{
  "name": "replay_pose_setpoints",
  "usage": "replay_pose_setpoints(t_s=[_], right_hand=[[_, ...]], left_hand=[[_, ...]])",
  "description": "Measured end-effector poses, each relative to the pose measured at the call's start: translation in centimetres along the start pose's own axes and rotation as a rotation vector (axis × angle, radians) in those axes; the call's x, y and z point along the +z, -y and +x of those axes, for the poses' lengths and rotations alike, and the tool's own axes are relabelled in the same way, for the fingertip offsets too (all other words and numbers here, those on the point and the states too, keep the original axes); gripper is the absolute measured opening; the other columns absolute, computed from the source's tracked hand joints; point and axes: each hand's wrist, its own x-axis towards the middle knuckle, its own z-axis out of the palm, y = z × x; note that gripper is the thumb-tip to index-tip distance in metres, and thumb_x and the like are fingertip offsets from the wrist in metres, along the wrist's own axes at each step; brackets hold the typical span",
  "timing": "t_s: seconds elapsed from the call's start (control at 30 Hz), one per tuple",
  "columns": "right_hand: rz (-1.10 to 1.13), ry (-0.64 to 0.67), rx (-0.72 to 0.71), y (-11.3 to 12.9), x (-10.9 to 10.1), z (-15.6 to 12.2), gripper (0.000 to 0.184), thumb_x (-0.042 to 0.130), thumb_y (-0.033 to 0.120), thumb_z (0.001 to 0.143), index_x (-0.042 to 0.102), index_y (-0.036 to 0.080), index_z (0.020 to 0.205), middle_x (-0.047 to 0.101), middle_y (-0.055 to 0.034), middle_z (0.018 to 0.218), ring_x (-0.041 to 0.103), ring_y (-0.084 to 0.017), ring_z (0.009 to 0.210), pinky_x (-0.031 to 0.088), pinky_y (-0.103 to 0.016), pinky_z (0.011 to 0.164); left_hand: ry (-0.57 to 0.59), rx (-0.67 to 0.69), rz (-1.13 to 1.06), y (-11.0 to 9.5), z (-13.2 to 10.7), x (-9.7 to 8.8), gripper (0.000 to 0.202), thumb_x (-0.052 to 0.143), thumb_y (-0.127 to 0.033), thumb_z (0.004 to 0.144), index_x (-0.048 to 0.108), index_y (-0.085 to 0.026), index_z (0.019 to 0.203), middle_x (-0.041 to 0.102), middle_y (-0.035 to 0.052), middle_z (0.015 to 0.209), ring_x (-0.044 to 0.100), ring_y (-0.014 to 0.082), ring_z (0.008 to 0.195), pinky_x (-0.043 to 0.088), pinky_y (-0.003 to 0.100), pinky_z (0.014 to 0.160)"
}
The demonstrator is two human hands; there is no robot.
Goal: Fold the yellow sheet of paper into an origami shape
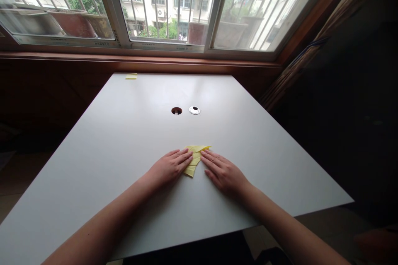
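Observation:
A small piece of yellow paper [195, 158] with several creases lies on the white tabletop [149, 128], partly folded over itself. My left hand [174, 165] lies flat, its outstretched fingertips pressing on the paper's left side. From the other side, my right hand [222, 169] also rests flat, with its fingertips at the paper's right edge. Neither hand is closed around anything. The fingers of my left hand hide part of the paper.
Beyond the hands, a round hole [176, 111] is cut in the tabletop, with a white round cable cover [194, 110] beside it. Another yellow piece [131, 76] lies near the far left corner. Behind the table are a wooden sill [139, 59] and barred windows; a curtain [311, 54] hangs at right.

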Motion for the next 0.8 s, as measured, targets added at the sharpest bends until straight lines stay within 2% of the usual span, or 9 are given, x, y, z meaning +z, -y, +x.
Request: replay_pose_setpoints(t_s=[0.17,0.3,0.5,0.7,0.8], right_hand=[[-0.007,-0.016,0.033,-0.5,-0.4,-0.4,0.052,0.05,0.023,0.095,0.043,0.019,0.147,0.047,-0.0108,0.147,0.042,-0.028,0.138,0.044,-0.05,0.112],[0.033,-0.023,-0.018,-0.2,-0.7,-0.4,0.048,0.049,0.02,0.095,0.047,0.021,0.143,0.052,-0.0096,0.144,0.047,-0.027,0.135,0.046,-0.048,0.111],[0.068,-0.003,-0.067,-0.1,-0.3,0.1,0.047,0.048,0.022,0.096,0.047,0.018,0.143,0.052,-0.011,0.144,0.046,-0.026,0.136,0.046,-0.046,0.111],[0.062,-0.018,0.036,-0.9,0.4,1.0,0.046,0.046,0.026,0.098,0.046,0.018,0.143,0.049,-0.0122,0.146,0.043,-0.026,0.138,0.043,-0.049,0.113],[0.045,-0.039,0.079,-1.2,0.5,1.5,0.047,0.048,0.028,0.098,0.047,0.018,0.143,0.047,-0.0124,0.147,0.042,-0.027,0.139,0.043,-0.05,0.112]], left_hand=[[-0.062,0.008,-0.004,-0.2,0.1,0.4,0.048,0.042,-0.015,0.095,0.044,-0.016,0.143,0.05,0.0112,0.145,0.044,0.0234,0.137,0.039,0.039,0.112],[-0.114,-0.01,0.001,-0.9,0.5,0.5,0.043,0.044,-0.026,0.098,0.049,-0.014,0.139,0.055,0.0137,0.14,0.051,0.0253,0.129,0.043,0.04,0.107],[-0.06,-0.014,-0.013,-1.6,0.8,-0.5,0.049,0.047,-0.045,0.096,0.052,-0.013,0.134,0.056,0.0137,0.137,0.057,0.0276,0.111,0.048,0.043,0.097],[-0.073,0.025,-0.114,-1.6,0.5,-0.9,0.056,0.05,-0.048,0.094,0.048,-0.014,0.139,0.053,0.0141,0.14,0.043,0.0295,0.135,0.036,0.046,0.115],[-0.062,0.042,-0.148,-1.6,0.6,-1.0,0.058,0.053,-0.047,0.092,0.047,-0.013,0.14,0.052,0.0153,0.141,0.04,0.0292,0.139,0.032,0.047,0.118]])
